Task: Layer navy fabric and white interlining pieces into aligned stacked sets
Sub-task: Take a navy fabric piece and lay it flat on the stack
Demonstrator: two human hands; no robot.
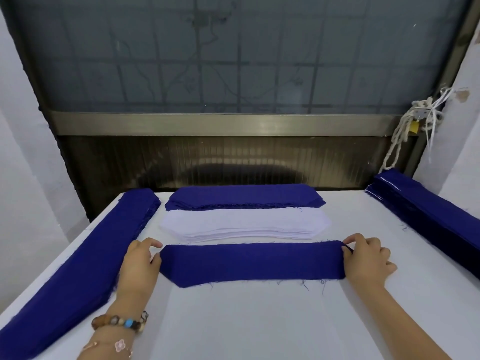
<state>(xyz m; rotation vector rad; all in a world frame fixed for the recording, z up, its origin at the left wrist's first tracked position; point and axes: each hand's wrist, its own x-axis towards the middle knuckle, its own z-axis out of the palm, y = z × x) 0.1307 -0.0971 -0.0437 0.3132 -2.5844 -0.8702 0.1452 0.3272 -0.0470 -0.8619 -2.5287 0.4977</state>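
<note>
White desk (259, 320) set before a frosted window. The navy piece (249, 263) lies flat at front centre, just ahead of the white interlining stack (244, 226). The left grip (140, 263) and right grip (366, 261) each pinch one end between thumb and fingers. Risk: unequal pull would skew or stretch the piece, and its frayed threads could snag, spoiling alignment. The long axis runs left to right, parallel to the stack. The left end's angled cut tapers toward the near edge.
</note>
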